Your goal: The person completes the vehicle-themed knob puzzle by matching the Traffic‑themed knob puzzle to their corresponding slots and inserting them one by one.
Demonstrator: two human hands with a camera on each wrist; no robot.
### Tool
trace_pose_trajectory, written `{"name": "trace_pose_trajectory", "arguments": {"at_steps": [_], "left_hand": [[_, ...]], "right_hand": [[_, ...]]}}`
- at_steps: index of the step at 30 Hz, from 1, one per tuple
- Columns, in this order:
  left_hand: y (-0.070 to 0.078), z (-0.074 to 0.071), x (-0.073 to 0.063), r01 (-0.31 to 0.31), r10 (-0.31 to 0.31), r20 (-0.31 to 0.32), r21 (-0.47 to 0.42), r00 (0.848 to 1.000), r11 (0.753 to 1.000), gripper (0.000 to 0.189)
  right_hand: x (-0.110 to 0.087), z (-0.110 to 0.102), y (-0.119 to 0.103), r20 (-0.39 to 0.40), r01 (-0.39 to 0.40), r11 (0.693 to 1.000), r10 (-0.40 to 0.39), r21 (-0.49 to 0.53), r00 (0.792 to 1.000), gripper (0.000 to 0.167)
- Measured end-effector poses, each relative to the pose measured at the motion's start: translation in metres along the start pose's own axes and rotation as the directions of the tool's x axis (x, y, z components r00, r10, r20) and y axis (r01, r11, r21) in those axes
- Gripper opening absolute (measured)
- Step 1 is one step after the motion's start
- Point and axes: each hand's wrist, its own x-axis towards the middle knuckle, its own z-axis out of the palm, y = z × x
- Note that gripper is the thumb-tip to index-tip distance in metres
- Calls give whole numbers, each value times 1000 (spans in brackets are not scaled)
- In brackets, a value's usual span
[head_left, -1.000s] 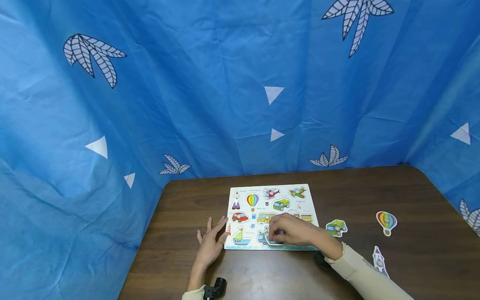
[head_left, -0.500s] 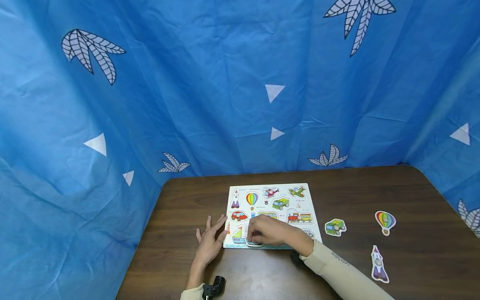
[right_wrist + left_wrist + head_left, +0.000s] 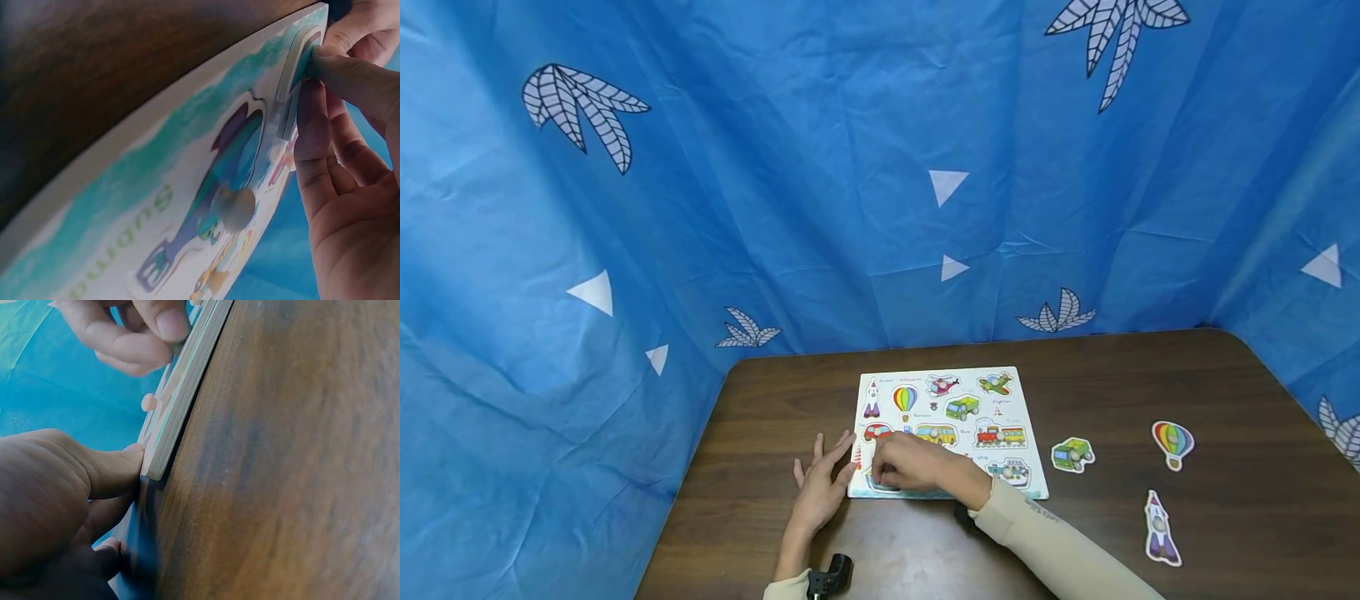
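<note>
A white wooden puzzle board with printed vehicles lies on the table. Over its lower left corner, my right hand pinches a thick white-edged puzzle piece between thumb and fingers. The piece sits right at the sailboat picture, mostly covered by the hand in the head view. My left hand rests beside the board's left edge with fingers spread, and its thumb touches the board's corner in the left wrist view. Near the right hand, a submarine piece with a round knob lies in the board.
Right of the board, loose on the brown table, lie a green truck piece, a balloon piece and a rocket piece. Train and ship pieces sit in the board. A blue curtain hangs behind.
My right hand has moved left along the board's lower edge with the puzzle piece, from the submarine to the sailboat picture. The left hand has stayed in place.
</note>
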Motion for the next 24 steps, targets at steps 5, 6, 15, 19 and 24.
{"name": "trace_pose_trajectory", "arguments": {"at_steps": [5,6,15,19,24], "left_hand": [[0,0,0,-1,1,-1,5,1000,1000,45],[-1,0,0,-3,3,-1,7,1000,1000,45],[-1,0,-1,-3,3,0,9,1000,1000,45],[-1,-1,0,-10,10,-6,13,1000,1000,45],[-1,0,1,-25,25,-4,17,1000,1000,45]], "right_hand": [[5,2,-2,-11,-40,999,40,-3,999,12],[6,3,-1,-13,-49,999,49,-4,999,13],[7,11,-3,-53,-17,999,14,-50,998,12],[7,10,-5,-81,-28,997,23,-66,996,11],[8,12,-6,-80,-66,996,61,-60,995,13]]}}
